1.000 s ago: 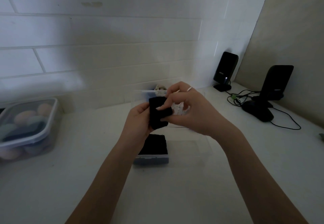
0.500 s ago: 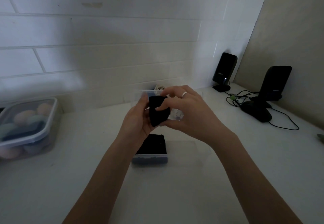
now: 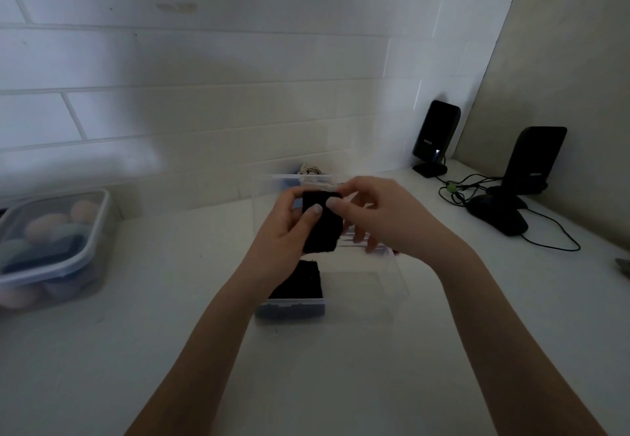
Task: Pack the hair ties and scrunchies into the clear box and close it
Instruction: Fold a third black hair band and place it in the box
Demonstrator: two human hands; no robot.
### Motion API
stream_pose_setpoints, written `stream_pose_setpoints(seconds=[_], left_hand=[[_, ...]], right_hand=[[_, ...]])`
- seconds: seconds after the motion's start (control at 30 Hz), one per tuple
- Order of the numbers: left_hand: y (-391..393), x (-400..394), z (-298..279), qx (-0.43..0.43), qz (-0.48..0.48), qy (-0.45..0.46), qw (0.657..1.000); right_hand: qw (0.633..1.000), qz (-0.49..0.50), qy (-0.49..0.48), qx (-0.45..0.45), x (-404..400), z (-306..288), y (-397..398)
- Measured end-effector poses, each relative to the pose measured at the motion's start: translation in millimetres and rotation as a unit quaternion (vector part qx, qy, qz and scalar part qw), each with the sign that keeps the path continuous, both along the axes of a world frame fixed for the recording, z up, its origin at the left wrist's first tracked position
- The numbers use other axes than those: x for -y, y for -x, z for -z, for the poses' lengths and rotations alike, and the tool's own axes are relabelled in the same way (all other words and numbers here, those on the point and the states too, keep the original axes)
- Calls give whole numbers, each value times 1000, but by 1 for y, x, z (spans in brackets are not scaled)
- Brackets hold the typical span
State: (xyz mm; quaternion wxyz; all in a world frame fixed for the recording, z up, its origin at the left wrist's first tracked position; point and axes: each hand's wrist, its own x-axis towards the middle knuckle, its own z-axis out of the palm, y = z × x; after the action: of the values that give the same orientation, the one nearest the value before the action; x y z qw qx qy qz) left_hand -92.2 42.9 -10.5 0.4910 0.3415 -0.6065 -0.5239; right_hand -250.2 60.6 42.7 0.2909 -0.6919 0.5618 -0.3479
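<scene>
A black scrunchie (image 3: 322, 227) is held up over the clear box (image 3: 381, 285) on the white counter. My left hand (image 3: 281, 234) grips its left side, thumb pressed on its front. My right hand (image 3: 381, 217) pinches its upper right edge with thumb and forefinger. Inside the box's left part lies another black scrunchie (image 3: 301, 282) above a dark blue one (image 3: 289, 309). The box's clear lid (image 3: 283, 183) stands open behind my hands. A beige scrunchie (image 3: 308, 169) shows behind the lid.
A lidded plastic container (image 3: 51, 248) with pastel round items sits at the left. Two black speakers (image 3: 434, 139) (image 3: 533, 159), a black mouse (image 3: 497, 214) and cables (image 3: 552, 234) occupy the right rear. A tiled wall (image 3: 204, 94) runs along the back.
The black scrunchie has turned more upright between my hands. My right hand has shifted its pinch to the top edge, and both hands stay above the box.
</scene>
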Motion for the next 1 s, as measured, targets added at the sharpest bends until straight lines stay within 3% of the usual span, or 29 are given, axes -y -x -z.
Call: stream_pose_setpoints(seconds=[0.07,0.2,0.3,0.4,0.53,0.63,1.0], left_hand=[[-1,-1,1,57,-10,44,997],[-2,-3,2,80,7,28,996],[-4,-6,2,138,-43,67,987],[-11,-6,2,292,-140,157,933],[-13,-3,6,438,-155,195,864],[-11,-3,8,459,-132,184,859],[-8,-4,9,502,-96,148,847]], right_hand=[[999,-24,-12,-24,0,3,-2],[999,-16,-16,-24,0,2,1],[996,-33,-81,-19,-3,-2,7],[983,-49,-169,-62,-6,-1,9],[957,-44,-217,-189,0,18,-7],[932,-34,-193,-305,4,31,-16],[904,44,-167,-392,7,50,-27]])
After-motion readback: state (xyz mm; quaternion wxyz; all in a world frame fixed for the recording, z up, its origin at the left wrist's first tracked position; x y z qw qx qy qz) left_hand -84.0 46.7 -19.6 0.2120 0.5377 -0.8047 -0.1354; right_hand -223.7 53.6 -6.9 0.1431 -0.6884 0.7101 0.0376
